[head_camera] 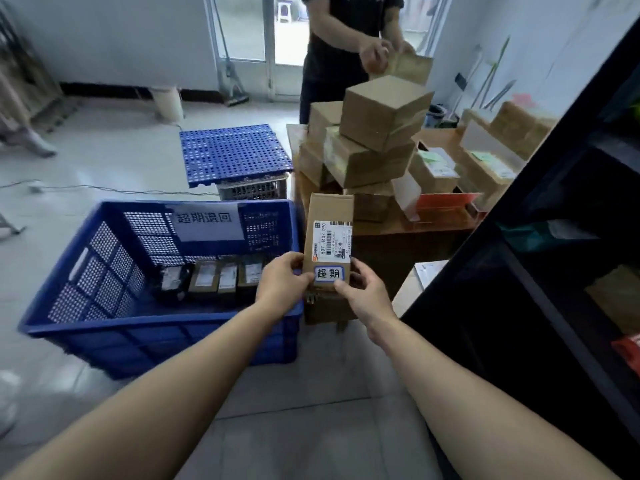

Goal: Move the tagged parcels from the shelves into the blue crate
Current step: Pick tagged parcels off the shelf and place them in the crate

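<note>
Cardboard parcel [328,237], blue-bordered tag [328,274], held upright by both hands.

Both hands hold one long brown cardboard parcel [328,237] upright: the left hand [282,285] and the right hand [363,295] pinch its lower part, beside a blue-edged white tag [328,274]. The big blue plastic crate [104,327] stands at left (several small parcels [221,279] lie inside).
</note>
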`<state>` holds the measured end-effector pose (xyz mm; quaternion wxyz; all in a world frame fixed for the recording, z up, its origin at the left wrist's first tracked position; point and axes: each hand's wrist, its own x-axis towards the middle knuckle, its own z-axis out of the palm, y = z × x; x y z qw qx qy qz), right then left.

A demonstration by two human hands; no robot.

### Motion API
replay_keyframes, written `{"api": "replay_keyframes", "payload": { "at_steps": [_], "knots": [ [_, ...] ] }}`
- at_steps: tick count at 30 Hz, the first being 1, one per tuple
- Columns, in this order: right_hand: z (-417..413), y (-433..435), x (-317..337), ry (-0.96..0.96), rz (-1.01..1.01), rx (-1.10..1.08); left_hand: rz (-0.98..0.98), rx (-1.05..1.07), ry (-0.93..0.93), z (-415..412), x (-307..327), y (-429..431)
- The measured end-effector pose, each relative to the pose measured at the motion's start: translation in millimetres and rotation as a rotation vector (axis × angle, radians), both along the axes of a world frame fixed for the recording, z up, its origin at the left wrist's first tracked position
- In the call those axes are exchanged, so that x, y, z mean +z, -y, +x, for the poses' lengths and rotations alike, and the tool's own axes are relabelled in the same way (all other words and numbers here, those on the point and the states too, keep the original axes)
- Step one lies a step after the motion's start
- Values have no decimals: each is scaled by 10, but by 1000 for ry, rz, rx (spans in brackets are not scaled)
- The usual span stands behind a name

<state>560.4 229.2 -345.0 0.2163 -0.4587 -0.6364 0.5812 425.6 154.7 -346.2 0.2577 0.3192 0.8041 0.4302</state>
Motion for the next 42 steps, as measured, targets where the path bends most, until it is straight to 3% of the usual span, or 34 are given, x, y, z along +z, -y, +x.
{"api": "replay_keyframes", "payload": {
  "at_steps": [16, 32, 42],
  "knots": [
    [-2237, 1369, -258, 37, -126, 239, -131, 199, -6, -2053, -248, 1650],
    [-4548, 1184, -979, 222, -128, 475, -253, 372, 91, -4116, -944, 1729],
    [-5650, 1267, -1605, 358, -169, 462, -348, 346, 163, -5233, -1623, 1765]
  ]
}}
